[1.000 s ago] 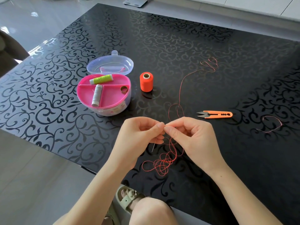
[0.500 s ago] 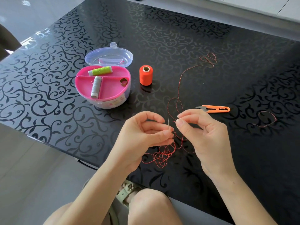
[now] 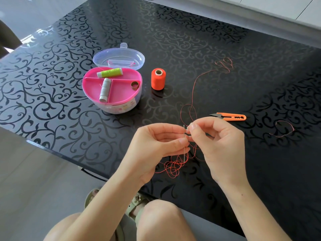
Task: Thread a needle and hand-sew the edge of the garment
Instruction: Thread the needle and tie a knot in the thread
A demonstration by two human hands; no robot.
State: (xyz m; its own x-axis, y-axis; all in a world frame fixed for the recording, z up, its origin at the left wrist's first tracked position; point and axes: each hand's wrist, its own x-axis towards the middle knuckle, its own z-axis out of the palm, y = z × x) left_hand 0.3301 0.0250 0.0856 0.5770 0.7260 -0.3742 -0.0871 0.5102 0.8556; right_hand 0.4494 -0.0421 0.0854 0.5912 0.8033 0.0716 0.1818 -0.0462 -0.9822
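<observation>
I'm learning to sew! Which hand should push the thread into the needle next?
Probably the right hand: its fingers pinch the orange thread right beside the needle's top end, while the left hand holds the needle upright.

No legible text or labels.

Bare forearms and knees, with pale green strapped sandals on the feet.
</observation>
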